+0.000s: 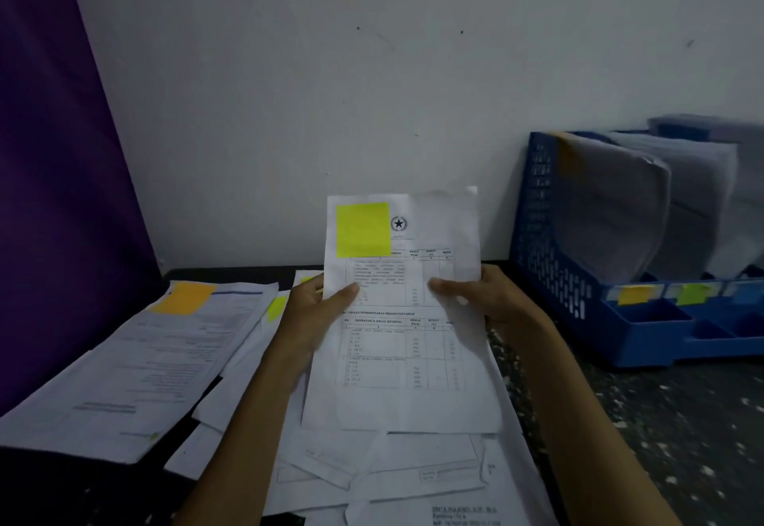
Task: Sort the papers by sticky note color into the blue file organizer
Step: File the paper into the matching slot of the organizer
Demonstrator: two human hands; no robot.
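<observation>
On my feed both forearms reach forward, holding one printed sheet (407, 343) upright over the desk (661, 422). Left hand (318, 306) pinches its left edge, thumb in front, fingers behind. Right hand (475, 298) pinches the right edge likewise. Yellow sticky note (363, 229) sits top-left, and the blue file organizer (545, 244) stands off right.

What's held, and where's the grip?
A white printed paper bearing a yellow-green sticky note; left hand grip on its left edge, right hand grip on its right edge, mid-height.
</observation>
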